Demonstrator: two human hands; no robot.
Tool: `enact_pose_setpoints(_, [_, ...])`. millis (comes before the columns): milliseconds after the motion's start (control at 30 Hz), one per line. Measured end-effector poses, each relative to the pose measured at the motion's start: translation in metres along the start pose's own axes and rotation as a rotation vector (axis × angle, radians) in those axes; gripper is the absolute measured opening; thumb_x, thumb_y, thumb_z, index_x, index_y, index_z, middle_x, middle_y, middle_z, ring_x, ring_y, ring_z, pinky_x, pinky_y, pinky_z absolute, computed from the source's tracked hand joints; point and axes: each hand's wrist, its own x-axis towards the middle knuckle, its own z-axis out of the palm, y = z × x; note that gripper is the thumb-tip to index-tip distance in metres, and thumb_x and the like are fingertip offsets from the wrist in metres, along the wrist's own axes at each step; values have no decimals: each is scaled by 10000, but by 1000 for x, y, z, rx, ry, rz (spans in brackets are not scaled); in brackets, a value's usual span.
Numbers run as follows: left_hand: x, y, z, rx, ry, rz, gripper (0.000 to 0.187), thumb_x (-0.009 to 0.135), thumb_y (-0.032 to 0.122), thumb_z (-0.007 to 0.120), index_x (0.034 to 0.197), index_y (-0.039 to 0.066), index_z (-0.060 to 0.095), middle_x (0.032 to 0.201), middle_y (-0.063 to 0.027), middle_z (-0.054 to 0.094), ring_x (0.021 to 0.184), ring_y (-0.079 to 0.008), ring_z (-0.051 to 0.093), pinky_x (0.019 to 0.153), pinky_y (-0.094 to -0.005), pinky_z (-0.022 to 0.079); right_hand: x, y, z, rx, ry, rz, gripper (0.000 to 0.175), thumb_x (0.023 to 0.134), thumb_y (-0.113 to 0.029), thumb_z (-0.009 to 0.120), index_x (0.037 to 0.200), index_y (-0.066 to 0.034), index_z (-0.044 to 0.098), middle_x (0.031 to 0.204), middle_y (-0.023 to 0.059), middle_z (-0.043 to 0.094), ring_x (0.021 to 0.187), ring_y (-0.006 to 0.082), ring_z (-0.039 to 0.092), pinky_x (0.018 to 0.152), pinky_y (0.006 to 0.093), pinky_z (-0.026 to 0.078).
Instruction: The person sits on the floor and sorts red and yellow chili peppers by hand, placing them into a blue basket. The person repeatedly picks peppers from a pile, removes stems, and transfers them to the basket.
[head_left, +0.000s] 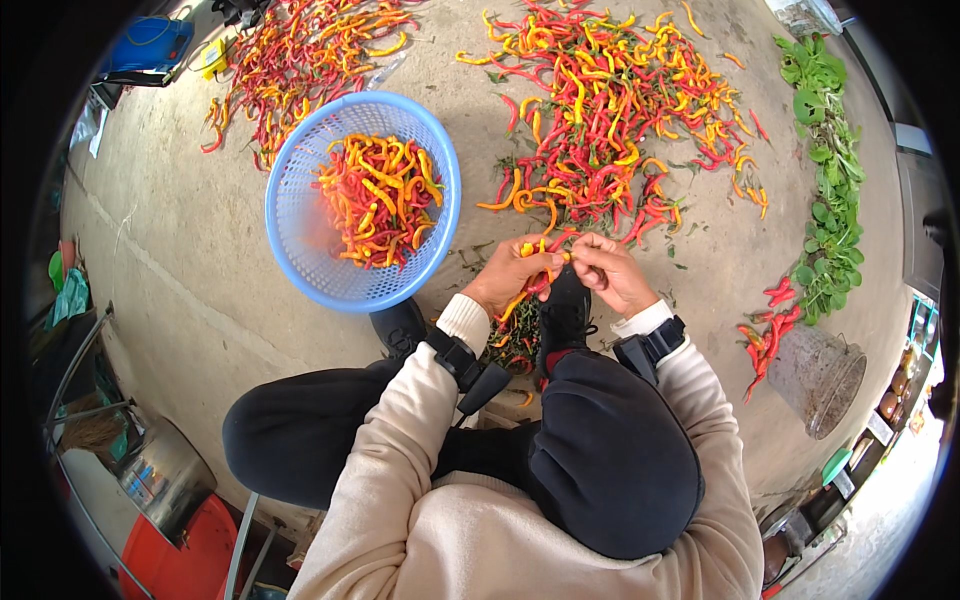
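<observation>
Several red and orange chili peppers are bunched in my left hand, their ends sticking out on both sides of the fist. Against its thumb, my right hand pinches the end of one pepper; the fingertips of the two hands meet, and the exact grip is partly hidden. A blue perforated plastic basket stands to the left, holding a heap of red and orange peppers. Just beyond my hands spreads a large pile of chili peppers with green stems. Between my feet lie green stem scraps.
Another pepper pile lies behind the basket. Leafy green plants line the right side, near a few red peppers and a dirty bucket on its side. A red plastic basin and a metal pot are at lower left.
</observation>
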Motion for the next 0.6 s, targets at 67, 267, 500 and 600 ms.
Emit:
enact_pose_setpoints(67, [-4, 4, -3, -50, -80, -14, 129, 902, 133, 613, 936, 11, 587, 747, -57, 583, 575, -109, 543, 534, -279, 512, -2, 2, -10, 273, -200, 7, 93, 912, -153, 585, 929, -69, 550, 777, 18, 577, 613, 71, 518, 489, 198, 376])
enact_pose_setpoints(267, [-5, 4, -13, -111, 110, 2, 142, 912, 117, 565, 990, -2, 569, 774, -77, 618, 638, -153, 625, 616, -299, 577, -14, 6, -74, -111, 519, -178, 94, 900, -100, 508, 958, -53, 565, 818, 63, 613, 600, 104, 549, 463, 221, 402])
enact_pose_setpoints(500, [3, -8, -16, -97, 137, -38, 167, 858, 143, 686, 936, 33, 588, 672, -67, 591, 538, -136, 556, 452, -274, 431, -3, 41, -135, -932, 1015, -341, 223, 866, -215, 653, 890, 6, 649, 672, 18, 610, 556, 76, 513, 514, 235, 403])
enact_pose_setpoints(600, [3, -10, -16, -50, 147, -46, 163, 860, 151, 688, 918, 38, 587, 669, -69, 597, 542, -137, 561, 456, -273, 437, 3, 43, -139, -1088, 1037, -332, 234, 847, -229, 682, 840, 4, 658, 652, 13, 613, 586, 75, 535, 546, 253, 428])
